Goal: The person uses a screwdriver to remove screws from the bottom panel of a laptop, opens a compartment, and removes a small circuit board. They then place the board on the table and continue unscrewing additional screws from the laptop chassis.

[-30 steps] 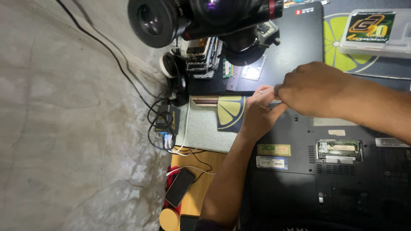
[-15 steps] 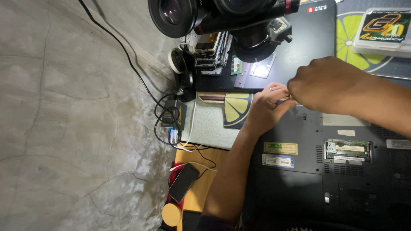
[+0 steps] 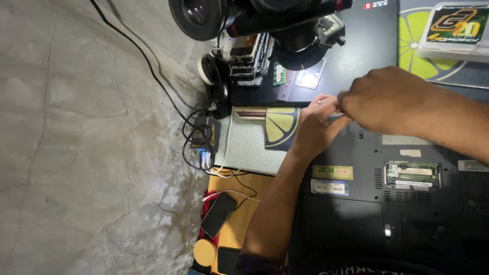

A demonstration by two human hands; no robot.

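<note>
Both my hands meet at the top edge of the upturned black laptop (image 3: 387, 203), which lies with its underside facing me on the tabletop (image 3: 244, 214). My left hand (image 3: 313, 127) is curled, fingers pinched around something thin and silvery just at the laptop's rim; a ring shows on one finger. My right hand (image 3: 392, 99) comes in from the right, closed in a loose fist over the same spot, and it covers most of what we hold, so I cannot tell what the thin metal thing is, nor whether both hands grip it or only one.

On the laptop's underside an open slot (image 3: 411, 174) shows a green memory board, and two stickers (image 3: 331, 179) sit nearer my left forearm. The laptop's lower and right parts run out of the frame.

Beside my left hand lies a mat with a lemon-slice print (image 3: 280, 127). Above it stands a black microscope (image 3: 254, 15), its top cut off, with a stack of boards (image 3: 249, 56) beneath it. A phone (image 3: 218, 215) lies face up near the tabletop's edge, beside tangled cables (image 3: 201, 140). A plastic box (image 3: 453, 30) is partly cut off at the upper right. The concrete floor (image 3: 86, 153) fills the left.
</note>
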